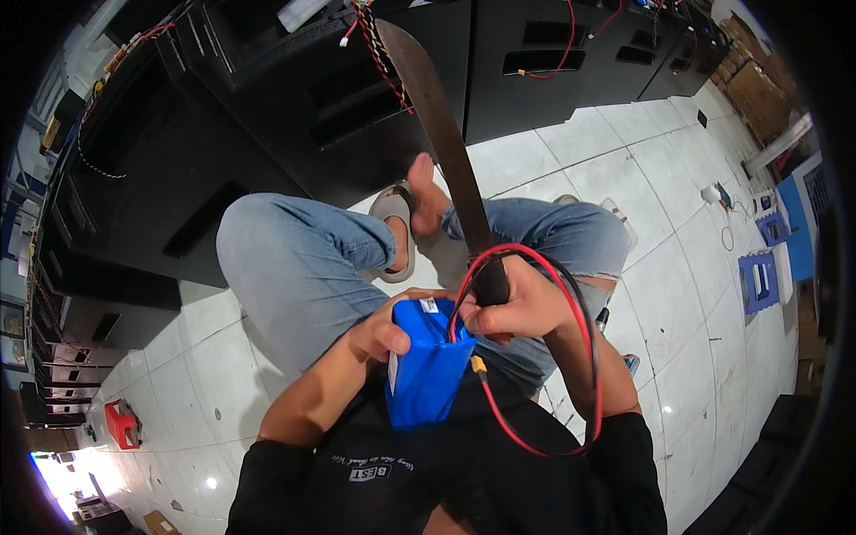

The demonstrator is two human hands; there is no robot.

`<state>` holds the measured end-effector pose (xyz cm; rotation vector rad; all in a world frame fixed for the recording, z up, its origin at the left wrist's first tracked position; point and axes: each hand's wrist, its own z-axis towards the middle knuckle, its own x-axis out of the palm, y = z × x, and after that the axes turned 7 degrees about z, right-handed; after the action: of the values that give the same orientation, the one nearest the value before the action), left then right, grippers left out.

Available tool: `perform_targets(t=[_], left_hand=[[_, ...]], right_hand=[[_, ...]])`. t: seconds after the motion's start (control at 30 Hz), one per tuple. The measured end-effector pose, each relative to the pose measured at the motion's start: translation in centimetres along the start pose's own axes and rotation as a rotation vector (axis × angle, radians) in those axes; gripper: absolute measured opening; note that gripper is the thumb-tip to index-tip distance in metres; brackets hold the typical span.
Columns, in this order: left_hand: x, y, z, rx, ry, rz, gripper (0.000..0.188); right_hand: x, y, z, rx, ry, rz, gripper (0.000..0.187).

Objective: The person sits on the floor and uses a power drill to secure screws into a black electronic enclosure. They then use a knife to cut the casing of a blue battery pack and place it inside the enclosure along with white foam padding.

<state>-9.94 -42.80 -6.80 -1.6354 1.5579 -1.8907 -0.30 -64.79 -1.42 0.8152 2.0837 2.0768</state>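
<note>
In my left hand [382, 337] is a blue-wrapped battery pack [426, 383], held upright against my lap with the thumb on its near top edge. My right hand [533, 301] is wrapped round the dark handle of a large knife [446, 134], whose long blade points up and away from me. The right fingers lie close to the top of the pack; whether they touch it I cannot tell. A red and black cable [584, 330] comes out of the pack's top and loops over my right wrist. It ends in a yellow connector [480, 366] beside the pack.
I sit on a white tiled floor [660, 357] with bent knees. Black cabinets [357, 98] stand across the far side and left, with loose wires [379, 53] hanging over them. A blue plastic stool [760, 281] is at right, a red one [122, 424] at lower left.
</note>
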Motion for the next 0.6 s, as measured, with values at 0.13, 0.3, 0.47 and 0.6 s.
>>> perform_targets(t=[0.13, 0.3, 0.47, 0.6], left_hand=[[-1.1, 1.4, -0.8, 0.054, 0.149, -0.037, 0.093], [-0.5, 1.7, -1.1, 0.105, 0.121, -0.021, 0.090], [-0.8, 2.6, -0.4, 0.153, 0.112, -0.126, 0.094], [-2.4, 3.7, 0.3, 0.166, 0.024, -0.122, 0.098]], right_hand=[[-0.4, -1.5, -0.2, -0.047, -0.082, -0.052, 0.017], [0.6, -0.9, -1.6, -0.007, -0.117, -0.062, 0.013], [1.0, -2.3, -1.8, -0.113, -0.251, 0.040, 0.012], [0.6, -3.6, -1.6, -0.166, -0.317, 0.185, 0.022]])
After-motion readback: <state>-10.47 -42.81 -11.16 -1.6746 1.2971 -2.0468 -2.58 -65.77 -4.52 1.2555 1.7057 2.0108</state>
